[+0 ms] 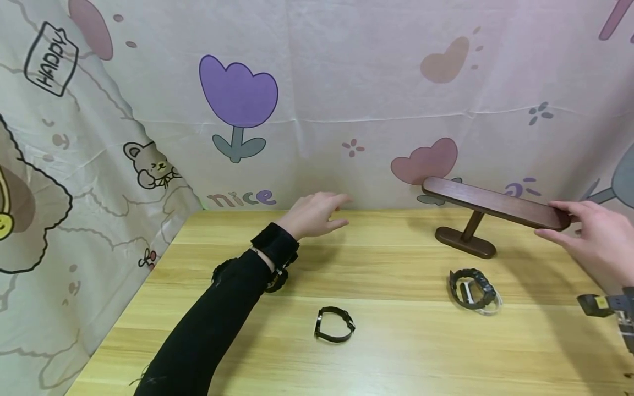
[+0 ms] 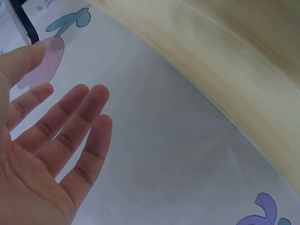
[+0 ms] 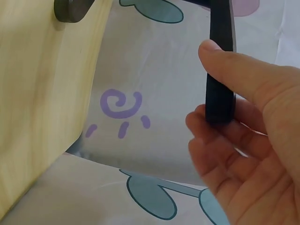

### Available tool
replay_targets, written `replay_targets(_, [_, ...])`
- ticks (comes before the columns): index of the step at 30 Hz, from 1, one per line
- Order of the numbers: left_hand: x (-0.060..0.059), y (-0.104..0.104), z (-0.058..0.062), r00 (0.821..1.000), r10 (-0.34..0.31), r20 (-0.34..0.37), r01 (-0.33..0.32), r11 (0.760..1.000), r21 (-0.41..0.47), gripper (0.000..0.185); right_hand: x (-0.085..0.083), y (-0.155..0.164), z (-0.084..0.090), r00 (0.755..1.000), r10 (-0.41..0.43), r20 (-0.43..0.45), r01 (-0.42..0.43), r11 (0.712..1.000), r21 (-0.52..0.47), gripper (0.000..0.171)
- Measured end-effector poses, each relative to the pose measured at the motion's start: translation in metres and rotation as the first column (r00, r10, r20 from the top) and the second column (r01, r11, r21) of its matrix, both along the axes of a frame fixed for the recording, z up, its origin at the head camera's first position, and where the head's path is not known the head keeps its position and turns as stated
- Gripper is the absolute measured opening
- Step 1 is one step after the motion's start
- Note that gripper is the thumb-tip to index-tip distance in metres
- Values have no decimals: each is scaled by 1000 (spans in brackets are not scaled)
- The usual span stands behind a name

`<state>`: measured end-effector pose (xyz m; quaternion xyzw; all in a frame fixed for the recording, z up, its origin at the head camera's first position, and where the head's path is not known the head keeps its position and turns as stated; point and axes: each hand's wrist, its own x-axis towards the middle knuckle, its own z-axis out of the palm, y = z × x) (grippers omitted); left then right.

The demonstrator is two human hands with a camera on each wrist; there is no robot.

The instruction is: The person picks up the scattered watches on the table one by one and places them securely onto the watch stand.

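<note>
Leftmost is my left hand (image 1: 314,214), above the far part of the worktop (image 1: 396,363), its fingers loosely spread and holding nothing. Nearer me and slightly to the right stands one slim black wristband (image 1: 333,339), on its edge, apart from both hands. Farther right and back is the one brown display stand (image 1: 495,203), its long bar sloping down to the right; I cannot tell whether its base bears fully on the wood. Just in front of it sits one chunky black band (image 1: 485,286), with one pale loop (image 1: 491,312) against it; whether those two are joined is unclear. Rightmost, my right hand (image 1: 601,231) pinches the bar's low end, thumb on one face, fingers round the other.

I judge the step in hand to be handling the stand by that end. The next move seems to call for a firm pinch and a level bar, keeping the base clear of the chunky band.
</note>
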<state>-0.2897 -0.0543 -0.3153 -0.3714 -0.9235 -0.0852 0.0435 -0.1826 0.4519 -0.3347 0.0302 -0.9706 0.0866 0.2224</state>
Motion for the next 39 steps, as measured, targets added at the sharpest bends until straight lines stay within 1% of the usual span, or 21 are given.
replay_targets(6, [-4, 11, 1, 1000, 3, 0, -3, 1000, -14, 52, -3, 5, 0, 998, 45, -34, -46, 999, -11, 76])
replay_targets(9, [-5, 18, 2, 1000, 1, 0, -1, 1000, -20, 53, -4, 4, 0, 996, 69, -57, -69, 998, -8, 71])
replay_targets(11, [-6, 22, 3, 1000, -3, -2, 3, 1000, -16, 54, -4, 2, 0, 995, 81, -55, -81, 997, -2, 71])
replay_targets(17, [-9, 34, 5, 1000, -18, -6, 18, 1000, 10, 56, -7, -10, 4, 993, 118, -3, -118, 993, -25, 73])
replay_targets(22, [-12, 40, 5, 1000, -16, -17, 16, 1000, 14, 61, -16, -24, 7, 983, 181, -41, -181, 983, -3, 66])
replay_targets(24, [-13, 41, 5, 1000, -12, -24, 13, 1000, 17, 63, -19, -30, 7, 979, 199, -44, -200, 980, 2, 64])
replay_targets(29, [-17, 43, 4, 1000, -13, -25, 14, 999, 49, 69, -26, -45, 7, 969, 245, -32, -244, 970, 17, 65])
replay_targets(35, [-19, 38, 3, 1000, -3, -1, 3, 996, 85, 71, -32, -65, 7, 952, 298, -66, -299, 954, -1, 62])
replay_targets(39, [-21, 31, 0, 1000, 15, 9, -16, 994, 106, 70, -35, -81, 7, 947, 318, -40, -319, 947, -27, 61])
